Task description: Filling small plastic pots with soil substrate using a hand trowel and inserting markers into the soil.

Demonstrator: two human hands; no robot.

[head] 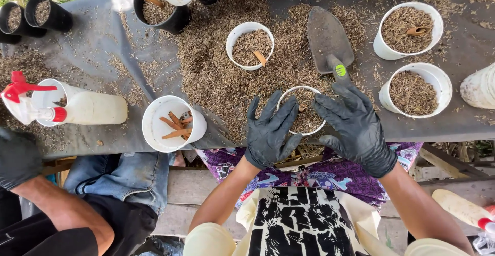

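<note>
- The small white plastic pot (pixel 304 112) filled with dry brown husks sits at the near edge of the grey sheet-covered desk (pixel 103 44), between both hands.
- The left hand (pixel 269 129) in a black glove lies fingers spread on the pot's left rim, gripping nothing.
- The right hand (pixel 356 127), gloved alike, cups the right rim, fingers open.
- A grey metal trowel (pixel 328 39) lies just beyond on loose husks; its handle is hidden behind the right fingers.
- The pot's near wall is covered.
</note>
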